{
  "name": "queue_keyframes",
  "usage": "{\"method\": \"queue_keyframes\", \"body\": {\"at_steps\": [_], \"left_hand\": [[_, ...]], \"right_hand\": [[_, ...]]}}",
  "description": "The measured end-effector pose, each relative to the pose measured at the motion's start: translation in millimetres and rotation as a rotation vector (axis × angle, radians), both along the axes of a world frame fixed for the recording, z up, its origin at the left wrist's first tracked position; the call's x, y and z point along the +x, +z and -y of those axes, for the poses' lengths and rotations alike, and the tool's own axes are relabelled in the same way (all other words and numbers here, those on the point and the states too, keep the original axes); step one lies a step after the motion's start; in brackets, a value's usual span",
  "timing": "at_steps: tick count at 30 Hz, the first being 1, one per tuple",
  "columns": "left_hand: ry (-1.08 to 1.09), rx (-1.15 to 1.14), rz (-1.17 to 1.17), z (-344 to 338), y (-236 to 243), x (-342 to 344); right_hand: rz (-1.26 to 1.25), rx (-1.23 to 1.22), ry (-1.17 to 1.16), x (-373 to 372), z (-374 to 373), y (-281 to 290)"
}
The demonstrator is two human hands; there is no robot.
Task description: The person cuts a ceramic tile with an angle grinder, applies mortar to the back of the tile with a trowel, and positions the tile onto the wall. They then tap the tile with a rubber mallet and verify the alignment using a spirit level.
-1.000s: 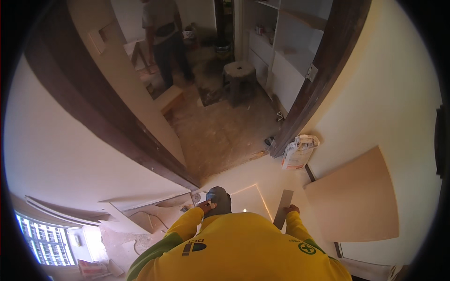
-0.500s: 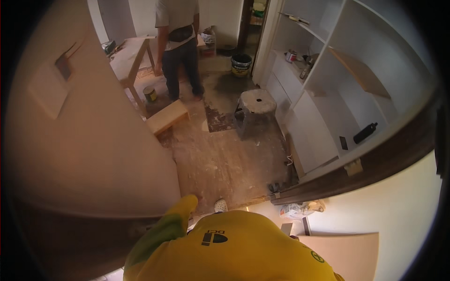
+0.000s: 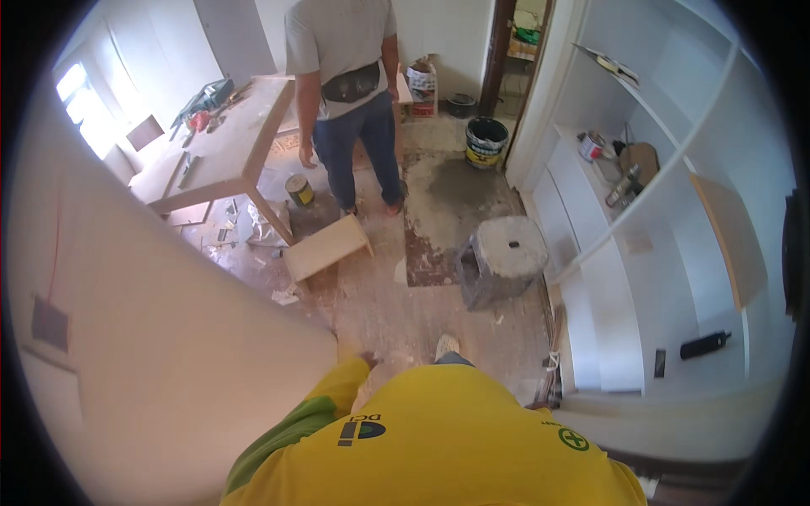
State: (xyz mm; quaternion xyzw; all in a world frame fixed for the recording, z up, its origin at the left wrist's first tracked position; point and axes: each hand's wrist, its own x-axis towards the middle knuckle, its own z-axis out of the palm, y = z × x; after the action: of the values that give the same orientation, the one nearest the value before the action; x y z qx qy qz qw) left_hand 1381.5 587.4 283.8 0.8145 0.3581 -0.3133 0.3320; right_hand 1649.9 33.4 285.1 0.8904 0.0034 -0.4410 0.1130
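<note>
My left arm in a yellow and green sleeve (image 3: 333, 392) reaches forward beside the pale wall. Past the cuff only a small part of my left hand (image 3: 369, 359) shows, low over the dusty floor, with its fingers too small to make out. At the right side of my yellow shirt (image 3: 472, 422), a sliver of my right hand (image 3: 537, 406) peeks out, mostly hidden by my body. Nothing can be seen held in either hand. One light-coloured shoe (image 3: 447, 344) of mine is on the floor ahead.
Ahead stand a grey step stool (image 3: 506, 257), a low wooden bench-like box (image 3: 329, 247), a tin (image 3: 299, 190) and a black bucket (image 3: 486, 142). Another person (image 3: 354, 110) stands by a worktable (image 3: 228, 148) with tools. White shelving (image 3: 607, 312) lines the right side.
My view has moved forward past the dark door frame, so the stool, box and shelves look nearer. More of the worktable and a bright window now show. The other person still stands there.
</note>
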Motion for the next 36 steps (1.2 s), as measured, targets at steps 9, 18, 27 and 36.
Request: {"method": "queue_keyframes", "body": {"at_steps": [9,18,27,36], "left_hand": [[0.717,-0.187,-0.180,-118,28,24],[0.689,-0.232,-0.266,-290,-41,185],[-1.148,0.575,0.193,-545,-4,555],[-0.170,-0.268,0.535,-596,82,884]], "right_hand": [[0.248,0.326,0.211,320,-215,41],[0.235,0.641,-0.210,436,-416,75],[0.070,0.212,0.233,465,-464,40],[-0.073,0.079,-0.096,608,-514,-19]]}}
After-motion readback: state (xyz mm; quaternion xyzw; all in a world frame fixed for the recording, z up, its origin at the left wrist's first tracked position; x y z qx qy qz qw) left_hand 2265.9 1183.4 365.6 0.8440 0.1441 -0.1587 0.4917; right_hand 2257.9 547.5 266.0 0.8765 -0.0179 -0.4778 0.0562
